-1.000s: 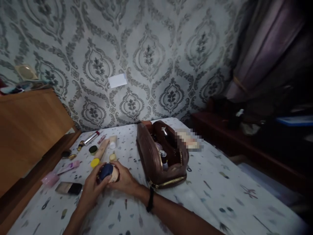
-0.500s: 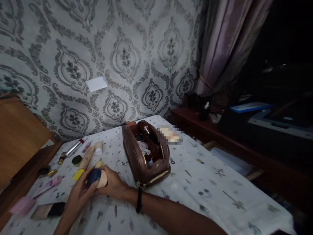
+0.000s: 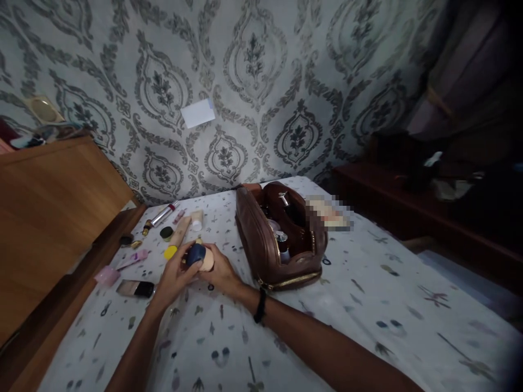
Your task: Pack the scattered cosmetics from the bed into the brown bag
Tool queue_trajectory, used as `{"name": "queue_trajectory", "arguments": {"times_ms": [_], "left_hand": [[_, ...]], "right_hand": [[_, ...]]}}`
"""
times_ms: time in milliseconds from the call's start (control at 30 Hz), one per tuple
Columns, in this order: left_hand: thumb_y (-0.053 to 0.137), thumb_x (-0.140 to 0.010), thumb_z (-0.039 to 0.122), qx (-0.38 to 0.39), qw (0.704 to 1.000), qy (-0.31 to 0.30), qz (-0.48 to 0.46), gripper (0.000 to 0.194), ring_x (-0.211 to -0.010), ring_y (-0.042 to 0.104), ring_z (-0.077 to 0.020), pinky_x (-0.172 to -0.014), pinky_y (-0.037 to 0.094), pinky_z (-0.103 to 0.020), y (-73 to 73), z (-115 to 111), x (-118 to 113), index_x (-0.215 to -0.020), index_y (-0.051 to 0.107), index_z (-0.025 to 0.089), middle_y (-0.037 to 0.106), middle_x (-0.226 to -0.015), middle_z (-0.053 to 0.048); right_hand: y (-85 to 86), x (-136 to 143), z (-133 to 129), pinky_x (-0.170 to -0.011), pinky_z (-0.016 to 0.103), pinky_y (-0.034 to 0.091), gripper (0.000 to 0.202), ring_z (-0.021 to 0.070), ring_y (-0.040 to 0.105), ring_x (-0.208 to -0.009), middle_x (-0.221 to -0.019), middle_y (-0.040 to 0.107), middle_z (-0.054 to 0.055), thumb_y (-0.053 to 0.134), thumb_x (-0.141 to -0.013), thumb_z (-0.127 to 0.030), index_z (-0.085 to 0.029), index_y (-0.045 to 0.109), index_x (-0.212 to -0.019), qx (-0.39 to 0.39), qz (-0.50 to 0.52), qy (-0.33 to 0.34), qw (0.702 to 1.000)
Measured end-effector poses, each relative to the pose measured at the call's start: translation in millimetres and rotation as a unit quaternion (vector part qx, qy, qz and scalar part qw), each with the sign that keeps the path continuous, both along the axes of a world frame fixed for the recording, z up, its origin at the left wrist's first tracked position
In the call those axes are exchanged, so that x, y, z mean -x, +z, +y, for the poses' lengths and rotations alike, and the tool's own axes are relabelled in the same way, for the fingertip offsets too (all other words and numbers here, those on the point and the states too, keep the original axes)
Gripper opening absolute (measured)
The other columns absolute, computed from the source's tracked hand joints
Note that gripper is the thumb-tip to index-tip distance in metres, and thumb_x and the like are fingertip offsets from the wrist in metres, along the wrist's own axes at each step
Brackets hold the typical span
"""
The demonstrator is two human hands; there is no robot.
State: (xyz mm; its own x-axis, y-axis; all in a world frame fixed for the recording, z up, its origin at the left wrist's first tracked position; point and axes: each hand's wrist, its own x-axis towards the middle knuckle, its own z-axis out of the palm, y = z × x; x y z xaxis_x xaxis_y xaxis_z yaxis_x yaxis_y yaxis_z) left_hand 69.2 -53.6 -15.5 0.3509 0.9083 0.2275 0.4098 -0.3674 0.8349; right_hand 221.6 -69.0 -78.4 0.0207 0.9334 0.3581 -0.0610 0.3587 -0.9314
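Note:
Between both hands is a small rounded jar (image 3: 196, 255) with a dark blue part and a cream part. My left hand (image 3: 177, 272) is closed on its blue side, and my right hand (image 3: 220, 270) wraps round the cream side. Right of the hands, a brown leather bag (image 3: 261, 239) stands unzipped, with bottles (image 3: 283, 245) inside. Beyond the hands lie a beige tube with a yellow cap (image 3: 170, 252), a dark round jar (image 3: 166, 233) and a small white-capped tube (image 3: 196, 220). A foundation bottle with a black cap (image 3: 144, 289) lies left of my left hand.
A pink item (image 3: 107, 276) and a pink tube (image 3: 137, 258) lie at the left edge of the patterned cloth (image 3: 229, 337). Farther back is a silver tube (image 3: 164, 214). A wooden cabinet (image 3: 53, 201) stands left; a dark red ledge (image 3: 376, 196) runs at right.
The view has swung left, so the bag, hands and small items appear farther right and a bit higher. Both hands still hold the jar.

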Motion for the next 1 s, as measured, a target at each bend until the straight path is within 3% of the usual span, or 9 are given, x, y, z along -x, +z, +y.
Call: {"name": "queue_trajectory", "arguments": {"times_ms": [333, 667, 867, 1000], "left_hand": [[0.069, -0.078, 0.051, 0.022, 1.0, 0.009, 0.009, 0.063, -0.112, 0.065, -0.0296, -0.098, 0.051, -0.043, 1.9, 3, -3, -0.129, 0.058, 0.017, 0.066, -0.126, -0.013], [0.069, -0.081, 0.05, 0.026, 0.999, -0.027, -0.034, 0.065, -0.131, 0.053, -0.0307, -0.112, 0.04, -0.043, -2.7, 3, -6, -0.136, 0.055, 0.019, 0.057, -0.14, -0.013], [0.072, -0.077, 0.052, 0.049, 0.994, -0.026, -0.092, 0.065, -0.124, 0.057, -0.0307, -0.108, 0.044, -0.041, -2.0, 16, -15, -0.129, 0.058, 0.016, 0.061, -0.132, -0.014], [0.07, -0.079, 0.053, 0.053, 0.991, -0.013, -0.125, 0.06, -0.122, 0.058, -0.0303, -0.106, 0.046, -0.042, -3.5, 22, -23, -0.127, 0.061, 0.018, 0.063, -0.13, -0.012]], "right_hand": [[4.6, 0, -3, -0.083, 0.034, 0.05, 0.063, 0.0227, 0.063, -0.094, -0.107, 0.067, 0.004, 0.076, -0.062, -0.018, -0.02, 0.053, -0.12, 0.025, -0.007, -0.014, 1.0], [2.0, -1, -2, -0.081, 0.032, 0.051, 0.063, 0.0209, 0.062, -0.093, -0.108, 0.066, 0.002, 0.076, -0.064, -0.021, -0.023, 0.051, -0.122, 0.014, 0.009, -0.01, 1.0], [-3.5, 4, 6, -0.078, 0.032, 0.053, 0.075, 0.0191, 0.063, -0.091, -0.108, 0.064, 0.003, 0.077, -0.062, -0.021, -0.024, 0.041, -0.128, 0.045, 0.094, -0.004, 0.995], [-3.9, 3, 9, -0.077, 0.03, 0.053, 0.062, 0.0181, 0.063, -0.09, -0.102, 0.063, 0.002, 0.076, -0.065, -0.025, -0.024, 0.041, -0.116, 0.049, 0.148, 0.002, 0.988]]}}
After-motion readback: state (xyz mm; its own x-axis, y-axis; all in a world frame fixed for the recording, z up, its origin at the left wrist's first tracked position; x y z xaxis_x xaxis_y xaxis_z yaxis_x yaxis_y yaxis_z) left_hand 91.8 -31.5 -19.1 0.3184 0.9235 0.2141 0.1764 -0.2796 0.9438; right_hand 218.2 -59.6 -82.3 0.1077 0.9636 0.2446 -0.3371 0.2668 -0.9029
